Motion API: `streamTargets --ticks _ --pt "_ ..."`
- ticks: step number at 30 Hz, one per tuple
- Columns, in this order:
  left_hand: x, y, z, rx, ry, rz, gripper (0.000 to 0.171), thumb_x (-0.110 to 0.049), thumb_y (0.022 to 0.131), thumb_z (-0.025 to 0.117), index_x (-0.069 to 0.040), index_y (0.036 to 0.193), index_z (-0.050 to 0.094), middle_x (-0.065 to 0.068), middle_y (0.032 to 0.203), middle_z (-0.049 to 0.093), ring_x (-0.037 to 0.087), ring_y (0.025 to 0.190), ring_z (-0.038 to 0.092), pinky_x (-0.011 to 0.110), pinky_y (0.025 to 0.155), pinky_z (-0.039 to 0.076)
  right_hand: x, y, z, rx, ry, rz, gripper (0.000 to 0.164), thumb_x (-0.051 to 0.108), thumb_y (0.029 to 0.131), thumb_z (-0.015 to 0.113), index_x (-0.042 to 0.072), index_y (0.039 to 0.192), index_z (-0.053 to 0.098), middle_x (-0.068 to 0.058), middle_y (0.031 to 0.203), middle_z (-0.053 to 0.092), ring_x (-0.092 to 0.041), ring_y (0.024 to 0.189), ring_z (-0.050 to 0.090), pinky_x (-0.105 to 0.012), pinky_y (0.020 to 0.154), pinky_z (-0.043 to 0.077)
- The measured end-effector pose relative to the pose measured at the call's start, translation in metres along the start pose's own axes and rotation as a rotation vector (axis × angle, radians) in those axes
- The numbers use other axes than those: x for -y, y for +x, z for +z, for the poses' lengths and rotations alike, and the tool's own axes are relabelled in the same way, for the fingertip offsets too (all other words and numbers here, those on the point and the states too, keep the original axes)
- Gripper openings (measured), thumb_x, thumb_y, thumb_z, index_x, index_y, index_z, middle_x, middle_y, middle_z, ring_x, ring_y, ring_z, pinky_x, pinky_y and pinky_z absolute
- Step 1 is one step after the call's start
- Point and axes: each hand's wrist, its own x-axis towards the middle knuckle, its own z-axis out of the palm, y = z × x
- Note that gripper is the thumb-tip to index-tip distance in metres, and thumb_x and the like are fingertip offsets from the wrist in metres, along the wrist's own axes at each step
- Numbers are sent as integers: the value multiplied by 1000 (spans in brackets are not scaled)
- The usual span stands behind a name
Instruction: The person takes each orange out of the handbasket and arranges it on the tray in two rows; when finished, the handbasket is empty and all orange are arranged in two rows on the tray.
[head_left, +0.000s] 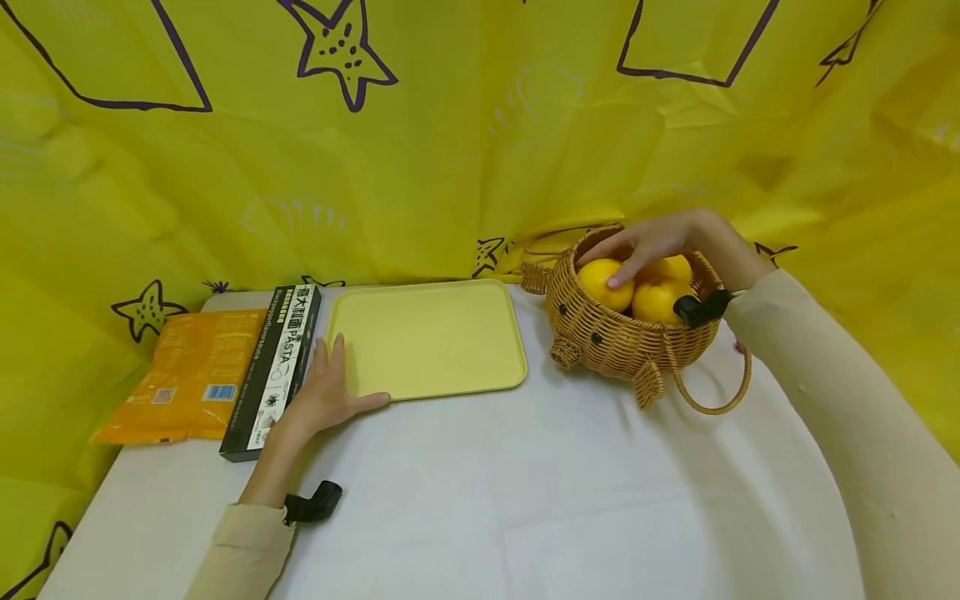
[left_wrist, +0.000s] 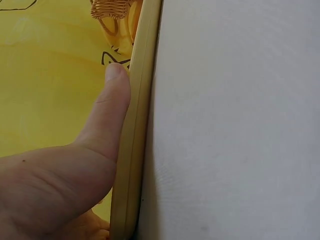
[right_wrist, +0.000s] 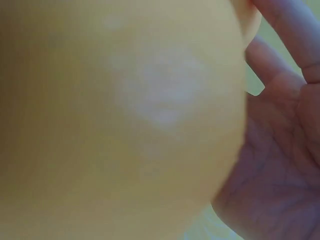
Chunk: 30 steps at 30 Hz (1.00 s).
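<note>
On the right stands a pig-shaped wicker basket (head_left: pixel 611 346) holding several oranges. My right hand (head_left: pixel 660 237) reaches into it from above and grips the front-left orange (head_left: pixel 597 282), thumb on the near side; its other fingers go down behind the fruit, partly hidden. Another orange (head_left: pixel 656 302) sits under the wrist, and a large blurred orange (right_wrist: pixel 150 100) fills most of the right wrist view. My left hand (head_left: pixel 326 396) rests at the near-left corner of a yellow tray (head_left: pixel 427 342), fingers spread. In the left wrist view its straight thumb (left_wrist: pixel 107 105) lies along the tray's rim.
Left of the tray lies a black-and-white pasta box (head_left: pixel 277 375), with an orange packet (head_left: pixel 195 375) beside it. A handle (head_left: pixel 716 410) of the basket droops onto the white tabletop (head_left: pixel 480 500). A yellow patterned cloth (head_left: pixel 450 167) hangs behind the table.
</note>
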Motion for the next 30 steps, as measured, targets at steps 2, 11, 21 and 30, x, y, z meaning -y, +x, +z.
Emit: streamTargets --ticks 2,11,21,30 --pt "1 0 0 -4 -16 4 128 -55 77 74 8 151 -9 41 153 -14 56 143 -4 66 115 13 2 3 -2 24 -7 9 72 32 94 62 13 154 27 -21 159 20 -41 144 20 -61 115 22" --pt "7 0 5 -45 -13 17 127 -54 76 76 9 151 -5 40 154 -7 57 143 1 66 115 12 15 15 -11 116 -76 92 80 41 89 67 14 153 29 -22 160 15 -45 146 13 -63 115 20" --pt "9 0 10 -124 -56 32 127 -48 72 82 15 147 0 37 150 8 51 137 19 61 115 21 24 19 -12 112 -135 161 77 45 84 70 16 148 38 -18 158 20 -42 146 15 -63 115 20" --pt "10 3 10 -113 -58 12 125 -50 71 81 13 146 2 36 145 14 47 131 27 59 113 28 18 3 -17 80 -69 116 75 42 89 65 14 151 32 -20 156 25 -40 141 28 -57 111 34"
